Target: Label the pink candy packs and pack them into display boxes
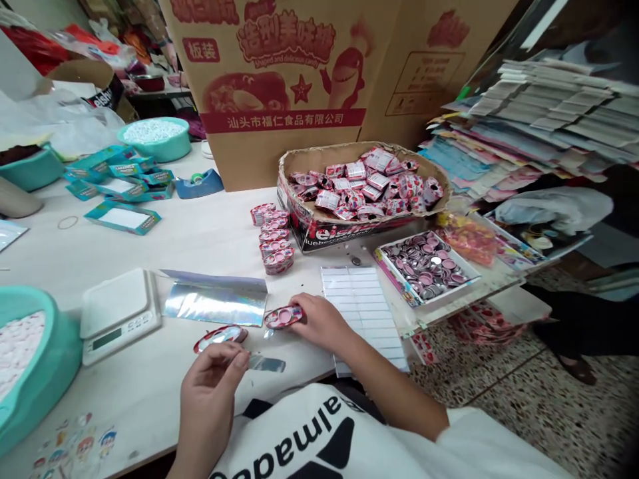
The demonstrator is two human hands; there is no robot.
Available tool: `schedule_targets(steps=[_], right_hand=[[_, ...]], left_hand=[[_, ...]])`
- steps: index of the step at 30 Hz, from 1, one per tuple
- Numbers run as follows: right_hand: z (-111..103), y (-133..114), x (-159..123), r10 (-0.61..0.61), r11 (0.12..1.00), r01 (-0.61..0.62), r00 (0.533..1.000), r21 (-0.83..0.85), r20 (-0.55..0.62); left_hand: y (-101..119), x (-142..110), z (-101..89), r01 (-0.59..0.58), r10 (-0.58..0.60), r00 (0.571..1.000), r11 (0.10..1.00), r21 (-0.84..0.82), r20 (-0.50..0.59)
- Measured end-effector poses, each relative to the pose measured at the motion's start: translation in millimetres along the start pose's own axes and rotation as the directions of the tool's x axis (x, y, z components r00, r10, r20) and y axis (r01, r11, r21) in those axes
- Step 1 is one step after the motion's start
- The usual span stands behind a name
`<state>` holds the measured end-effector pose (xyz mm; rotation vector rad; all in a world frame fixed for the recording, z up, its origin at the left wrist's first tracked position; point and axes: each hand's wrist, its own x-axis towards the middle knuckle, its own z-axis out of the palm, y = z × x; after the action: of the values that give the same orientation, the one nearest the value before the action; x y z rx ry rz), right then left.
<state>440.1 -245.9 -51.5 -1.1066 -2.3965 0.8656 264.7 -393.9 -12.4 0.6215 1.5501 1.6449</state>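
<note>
My right hand (323, 322) grips a small red-and-pink oval packet (283, 317) by its right end, just above the table. Pinched between the thumb and fingertips of my left hand (212, 382) is a thin silvery strip (269, 364) that points to the right. Just beyond those fingertips lies another oval piece with a red rim (219, 337), partly covered by the hand. A shiny holographic sheet (217, 303) is behind both hands. To the right of my right hand rests a sheet of white labels (357, 299), partly under my forearm.
Several finished-looking oval packets (275, 243) stand in a row beside a cardboard tray (319, 233) heaped with more. A box of small metallic pink discs (424, 266) sits right. Left are a white scale (120, 313) and a turquoise basin (60, 346). A large carton (299, 86) stands behind.
</note>
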Motion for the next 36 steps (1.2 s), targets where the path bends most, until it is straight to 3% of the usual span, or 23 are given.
schedule_targets(steps=[4, 10, 14, 18, 20, 24, 27, 32, 36], right_hand=[[10, -19, -31, 0.075, 0.996, -0.074, 0.997, 0.049, -0.032], [-31, -31, -57, 0.099, 0.948, -0.052, 0.985, 0.314, -0.138], [-40, -39, -55, 0.174, 0.808, -0.134, 0.985, 0.574, -0.016], [-22, -40, -42, 0.306, 0.616, -0.249, 0.95, 0.747, 0.065], [-14, -37, -37, 0.347, 0.565, -0.276, 0.934, 0.777, 0.08], [-12, -36, -31, 0.368, 0.597, -0.265, 0.929, 0.757, 0.035], [-15, -37, -32, 0.406, 0.653, -0.264, 0.913, 0.71, -0.034], [-7, -33, -32, 0.414, 0.735, -0.268, 0.905, 0.623, -0.1], [5, -27, -30, 0.421, 0.754, -0.264, 0.897, 0.602, -0.135]], left_hand=[[-8, 0, 7.1, 0.084, -0.085, 0.996, 0.996, 0.018, 0.035], [-12, 5, 27.9, 0.142, -0.14, 0.988, 0.989, -0.031, 0.06], [-8, 9, 41.7, 0.131, -0.128, 0.991, 0.987, -0.096, 0.036], [-6, 14, 47.9, 0.124, -0.122, 0.992, 0.988, -0.095, 0.027], [-6, 18, 47.9, 0.123, -0.121, 0.992, 0.989, -0.083, 0.031], [-5, 27, 44.1, 0.116, -0.118, 0.992, 0.993, 0.035, 0.051], [-2, 30, 40.1, 0.056, -0.075, 0.995, 0.964, 0.259, 0.063], [2, 28, 36.4, -0.192, 0.138, 0.981, 0.698, 0.69, 0.134], [3, 30, 36.5, -0.208, 0.107, 0.978, 0.607, 0.767, 0.18]])
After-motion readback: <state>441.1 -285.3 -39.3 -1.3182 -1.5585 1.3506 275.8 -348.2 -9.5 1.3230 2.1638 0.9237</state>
